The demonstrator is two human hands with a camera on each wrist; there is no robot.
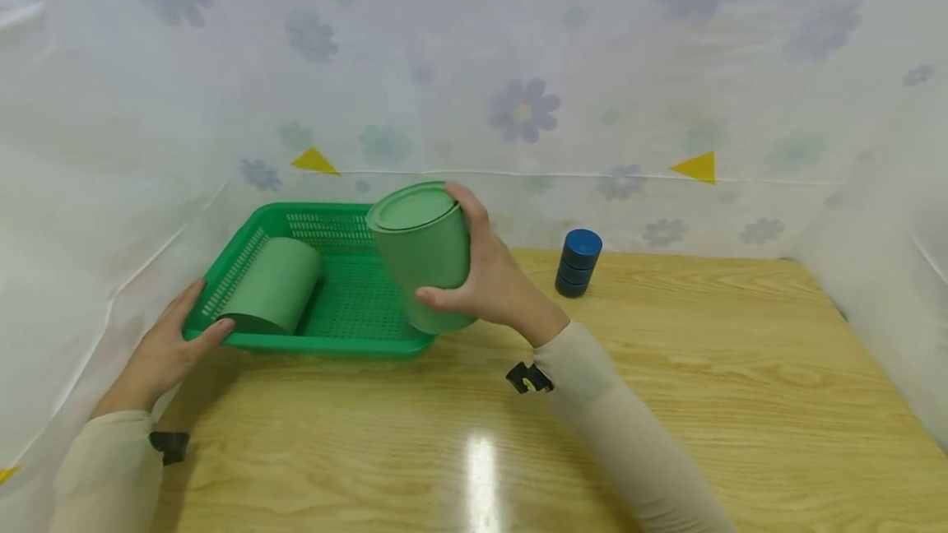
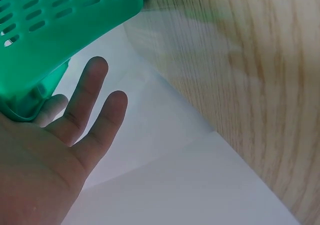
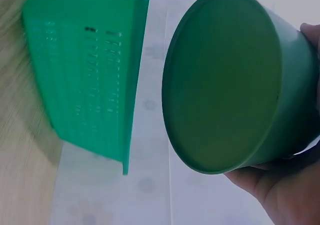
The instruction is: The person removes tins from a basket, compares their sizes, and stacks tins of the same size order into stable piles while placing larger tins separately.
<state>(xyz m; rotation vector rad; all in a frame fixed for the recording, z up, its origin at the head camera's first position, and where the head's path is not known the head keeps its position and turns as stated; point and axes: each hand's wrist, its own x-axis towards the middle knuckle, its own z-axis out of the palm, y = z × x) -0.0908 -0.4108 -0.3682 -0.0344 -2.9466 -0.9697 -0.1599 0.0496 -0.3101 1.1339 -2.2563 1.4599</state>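
Observation:
A light green lidded canister (image 1: 422,261) is in my right hand (image 1: 492,274), its lid tilted toward the left. My thumb lies across its near side and my fingers reach round the far side. In the right wrist view its flat round base (image 3: 222,82) faces the camera, raised beside the basket. My left hand (image 1: 166,348) grips the front left corner of the green plastic basket (image 1: 318,344), thumb on the rim. Two fingers (image 2: 90,87) stick out past the basket in the left wrist view. A second light green canister (image 1: 274,286) lies on its side within the basket's left half.
A dark blue ridged cylinder (image 1: 578,263) stands upright on the wooden table (image 1: 704,368), right of the basket. Flowered white sheeting (image 1: 444,64) hangs behind the table and along both sides. Yellow triangles (image 1: 694,168) mark the back sheet.

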